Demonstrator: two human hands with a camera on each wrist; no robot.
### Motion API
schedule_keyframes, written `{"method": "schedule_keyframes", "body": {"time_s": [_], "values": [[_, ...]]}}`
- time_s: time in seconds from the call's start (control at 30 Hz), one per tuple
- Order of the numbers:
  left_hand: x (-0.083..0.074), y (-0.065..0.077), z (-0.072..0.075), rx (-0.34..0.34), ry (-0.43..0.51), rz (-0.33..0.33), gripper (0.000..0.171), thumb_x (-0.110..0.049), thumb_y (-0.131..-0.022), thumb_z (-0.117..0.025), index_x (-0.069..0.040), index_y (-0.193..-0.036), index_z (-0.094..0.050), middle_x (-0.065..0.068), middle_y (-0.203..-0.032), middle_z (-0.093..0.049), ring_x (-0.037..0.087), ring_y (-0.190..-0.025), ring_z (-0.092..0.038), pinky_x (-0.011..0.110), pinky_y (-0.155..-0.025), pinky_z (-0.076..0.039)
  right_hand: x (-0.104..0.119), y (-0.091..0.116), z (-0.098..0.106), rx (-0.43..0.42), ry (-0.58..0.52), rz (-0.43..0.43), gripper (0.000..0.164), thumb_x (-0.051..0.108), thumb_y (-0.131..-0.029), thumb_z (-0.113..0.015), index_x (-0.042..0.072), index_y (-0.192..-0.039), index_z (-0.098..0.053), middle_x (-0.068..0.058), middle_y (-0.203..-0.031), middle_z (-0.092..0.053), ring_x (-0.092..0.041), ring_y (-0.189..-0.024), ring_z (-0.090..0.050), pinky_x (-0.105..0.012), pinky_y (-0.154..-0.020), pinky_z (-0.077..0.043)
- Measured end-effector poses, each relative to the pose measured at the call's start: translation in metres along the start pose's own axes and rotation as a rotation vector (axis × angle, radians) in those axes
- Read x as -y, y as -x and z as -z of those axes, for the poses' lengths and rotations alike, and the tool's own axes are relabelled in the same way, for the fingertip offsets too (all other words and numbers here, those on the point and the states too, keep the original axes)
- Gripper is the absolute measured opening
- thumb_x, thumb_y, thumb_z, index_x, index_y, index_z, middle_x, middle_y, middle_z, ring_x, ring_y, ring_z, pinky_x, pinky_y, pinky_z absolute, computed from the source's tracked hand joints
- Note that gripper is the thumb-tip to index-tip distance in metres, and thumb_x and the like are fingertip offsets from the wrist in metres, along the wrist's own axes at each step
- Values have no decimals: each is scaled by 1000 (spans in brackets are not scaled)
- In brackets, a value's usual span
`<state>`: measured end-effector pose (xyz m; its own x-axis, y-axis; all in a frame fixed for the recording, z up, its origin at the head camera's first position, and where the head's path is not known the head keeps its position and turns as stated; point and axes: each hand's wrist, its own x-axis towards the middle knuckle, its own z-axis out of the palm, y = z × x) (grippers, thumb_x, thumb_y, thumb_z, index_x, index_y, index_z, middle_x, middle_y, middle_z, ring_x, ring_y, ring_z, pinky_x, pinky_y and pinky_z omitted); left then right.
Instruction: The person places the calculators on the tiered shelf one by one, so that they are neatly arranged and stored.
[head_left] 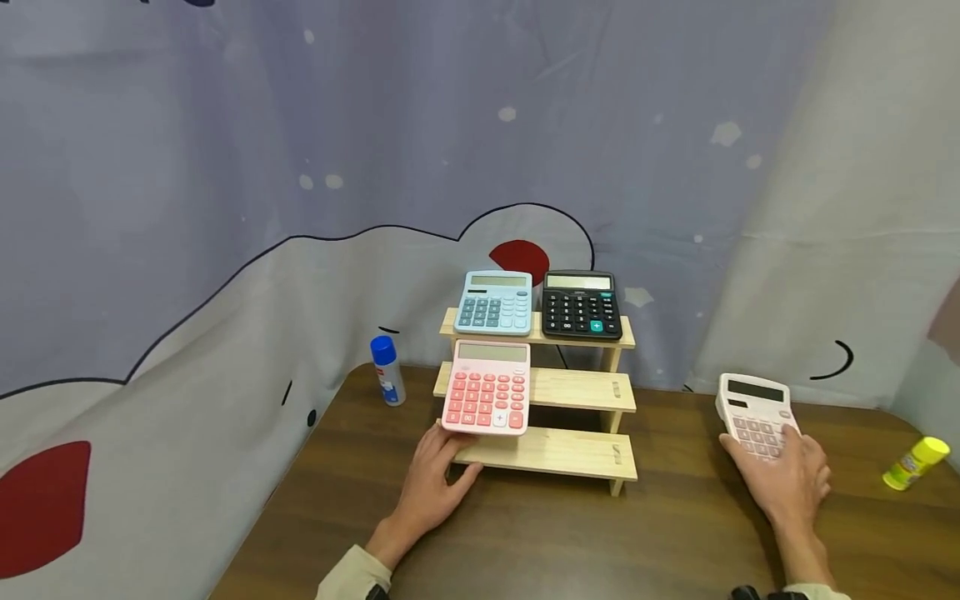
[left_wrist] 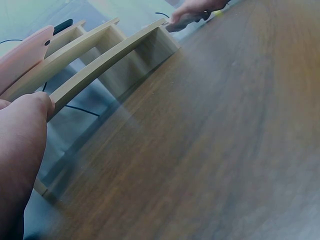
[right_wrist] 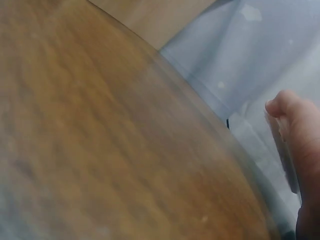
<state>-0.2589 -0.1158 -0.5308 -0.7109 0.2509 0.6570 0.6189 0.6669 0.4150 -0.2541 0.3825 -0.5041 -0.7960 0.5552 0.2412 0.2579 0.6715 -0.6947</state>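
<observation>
A three-step wooden display rack (head_left: 558,450) stands on the table. My left hand (head_left: 435,479) holds the left end of its lowest board, with the thumb (left_wrist: 40,102) against the front edge. Just above those fingers, a pink calculator (head_left: 487,387) leans on the middle step, its lower end jutting forward. On the top step a light blue calculator (head_left: 495,302) leans beside a black calculator (head_left: 581,304). Off to the right, my right hand (head_left: 787,475) grips a pale pink calculator (head_left: 756,412) by its lower end, keys facing up and toward me.
A glue stick with a blue cap (head_left: 386,371) stands left of the rack. At the far right is a yellow glue stick (head_left: 915,462). A patterned curtain (head_left: 360,283) hangs behind the brown wooden table (head_left: 555,542).
</observation>
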Motion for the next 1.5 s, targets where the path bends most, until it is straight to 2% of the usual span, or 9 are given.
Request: {"method": "schedule_keyframes", "body": {"time_s": [0.17,0.33,0.63,0.93,1.2,1.5], "values": [[-1,-1,1,-25,-2,-7,35,-33,-89,-76,-17,-119,-68,-1,-131,-60,24,-132,-50,58,-113,-33,9,5,-5,-33,-59,81,86,47,-77,-79,3,-143,-45,-26,-149,-33,-53,-134,-30,-69,-101,-21],[-2,-2,3,-12,-6,-2,35,-34,-90,-75,-18,-120,-67,-1,-132,-60,24,-132,-50,58,-113,-33,16,8,-10,-73,-88,145,85,41,-73,-82,4,-142,-48,-26,-147,-37,-53,-130,-34,-69,-99,-24],[-5,-2,1,19,7,27,36,-35,-91,-73,-18,-122,-67,-2,-132,-59,22,-132,-49,56,-116,-32,19,16,-14,-88,-129,193,82,36,-71,-85,6,-140,-51,-22,-147,-39,-49,-130,-36,-68,-98,-26],[-5,-4,-2,12,0,7,36,-35,-90,-74,-17,-121,-68,-2,-132,-59,23,-132,-50,52,-115,-32,27,27,-21,-86,-174,286,79,27,-68,-88,3,-135,-54,-25,-143,-41,-48,-125,-40,-65,-98,-27],[-6,-6,1,58,-3,52,36,-37,-92,-72,-18,-123,-67,-3,-135,-58,20,-136,-46,49,-119,-29,35,34,-30,-92,-204,318,81,24,-65,-90,5,-136,-56,-22,-140,-43,-46,-119,-44,-58,-90,-31],[-2,1,-2,0,0,4,36,-35,-90,-74,-17,-122,-67,0,-132,-60,24,-131,-50,54,-114,-32,41,38,-33,-127,-261,378,83,19,-62,-91,4,-135,-56,-23,-139,-43,-44,-115,-45,-54,-87,-30]]}}
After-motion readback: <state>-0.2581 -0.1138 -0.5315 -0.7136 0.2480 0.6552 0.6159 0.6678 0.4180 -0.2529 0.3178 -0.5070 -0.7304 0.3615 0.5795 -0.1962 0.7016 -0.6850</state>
